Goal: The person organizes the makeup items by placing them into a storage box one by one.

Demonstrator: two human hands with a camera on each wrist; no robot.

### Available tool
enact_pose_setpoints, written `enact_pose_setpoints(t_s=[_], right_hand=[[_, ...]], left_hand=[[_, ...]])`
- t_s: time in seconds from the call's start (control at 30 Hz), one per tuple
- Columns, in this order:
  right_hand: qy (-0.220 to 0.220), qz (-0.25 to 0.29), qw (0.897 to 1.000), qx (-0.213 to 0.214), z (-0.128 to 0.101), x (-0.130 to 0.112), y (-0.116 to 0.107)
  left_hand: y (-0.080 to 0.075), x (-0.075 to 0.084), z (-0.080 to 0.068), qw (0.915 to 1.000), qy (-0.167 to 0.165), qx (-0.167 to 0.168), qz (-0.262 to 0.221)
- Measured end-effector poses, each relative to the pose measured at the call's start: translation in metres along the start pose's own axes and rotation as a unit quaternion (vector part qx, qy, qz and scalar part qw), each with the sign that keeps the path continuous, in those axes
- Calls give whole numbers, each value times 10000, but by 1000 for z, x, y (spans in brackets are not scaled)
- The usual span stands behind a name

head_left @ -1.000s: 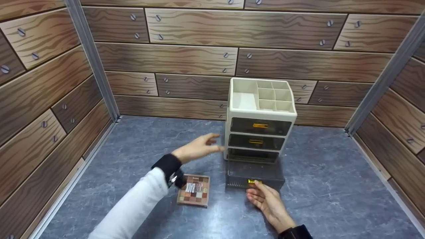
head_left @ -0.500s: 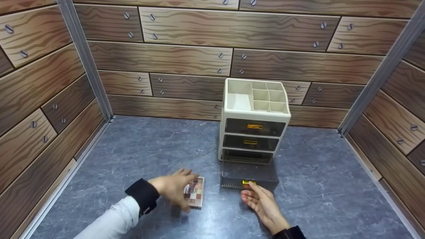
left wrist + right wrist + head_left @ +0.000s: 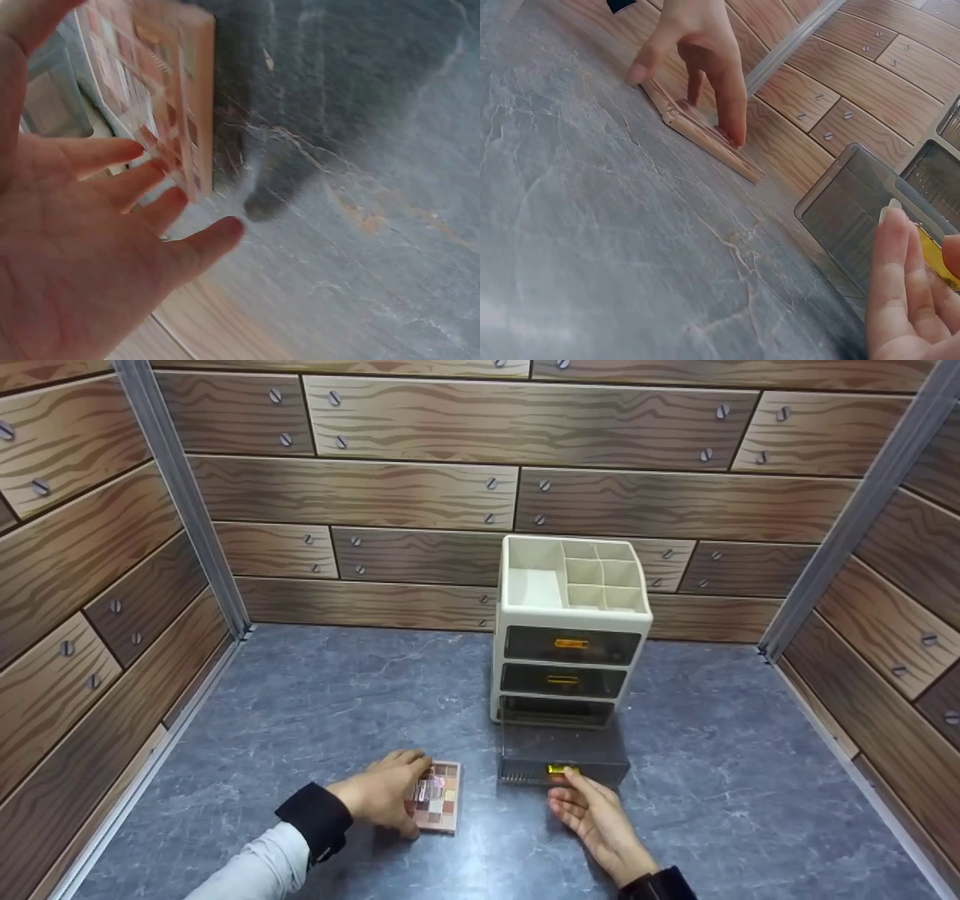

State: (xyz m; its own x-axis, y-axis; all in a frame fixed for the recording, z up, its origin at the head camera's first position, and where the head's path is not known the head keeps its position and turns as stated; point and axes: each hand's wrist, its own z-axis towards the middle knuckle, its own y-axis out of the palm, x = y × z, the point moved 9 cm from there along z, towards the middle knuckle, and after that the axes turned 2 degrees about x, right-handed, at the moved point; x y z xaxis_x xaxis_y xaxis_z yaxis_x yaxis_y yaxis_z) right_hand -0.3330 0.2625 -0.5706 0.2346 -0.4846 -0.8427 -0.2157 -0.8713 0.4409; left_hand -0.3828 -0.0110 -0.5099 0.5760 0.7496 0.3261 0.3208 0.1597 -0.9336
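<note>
An eyeshadow palette point(image 3: 441, 799) with many small colour squares lies flat on the grey marbled surface. My left hand point(image 3: 381, 793) is over its left side, thumb near the front edge and fingers toward the back; in the left wrist view the fingers point(image 3: 161, 214) are spread and fairly straight at the palette point(image 3: 161, 82). At the cream drawer organizer point(image 3: 574, 619), the bottom smoky see-through drawer point(image 3: 559, 742) is pulled out. My right hand point(image 3: 600, 829) pinches that drawer's gold handle point(image 3: 556, 769), thumb on top and the other fingers loosely bent below.
Two upper drawers point(image 3: 574, 646) of the organizer are closed, and its top has several compartments point(image 3: 600, 574). Wood-patterned walls point(image 3: 375, 491) with grey corner strips point(image 3: 187, 502) enclose the back and both sides of the surface.
My left hand has moved from beside the organizer down and left to the palette, and has settled lower over it. My right hand has stayed at the drawer handle.
</note>
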Motion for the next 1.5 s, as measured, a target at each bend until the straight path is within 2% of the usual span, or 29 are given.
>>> enact_pose_setpoints(t_s=[0.23,0.47,0.77,1.07,1.2,1.5], right_hand=[[-19,-24,10000,23,-1,0,-2],[-44,-64,10000,60,-2,-2,-2],[-79,43,10000,23,3,-5,1],[-76,27,9999,71,3,-3,-2],[-41,47,10000,64,2,0,-2],[-53,27,10000,34,1,1,0]], left_hand=[[1,2,2,9985,289,462,87],[0,3,3,9973,281,683,-19],[-28,8,-2,9922,472,1104,-348],[-56,25,-4,9868,575,1416,-529],[-62,33,-2,9859,663,1459,-489],[-66,39,0,9840,758,1536,-485]])
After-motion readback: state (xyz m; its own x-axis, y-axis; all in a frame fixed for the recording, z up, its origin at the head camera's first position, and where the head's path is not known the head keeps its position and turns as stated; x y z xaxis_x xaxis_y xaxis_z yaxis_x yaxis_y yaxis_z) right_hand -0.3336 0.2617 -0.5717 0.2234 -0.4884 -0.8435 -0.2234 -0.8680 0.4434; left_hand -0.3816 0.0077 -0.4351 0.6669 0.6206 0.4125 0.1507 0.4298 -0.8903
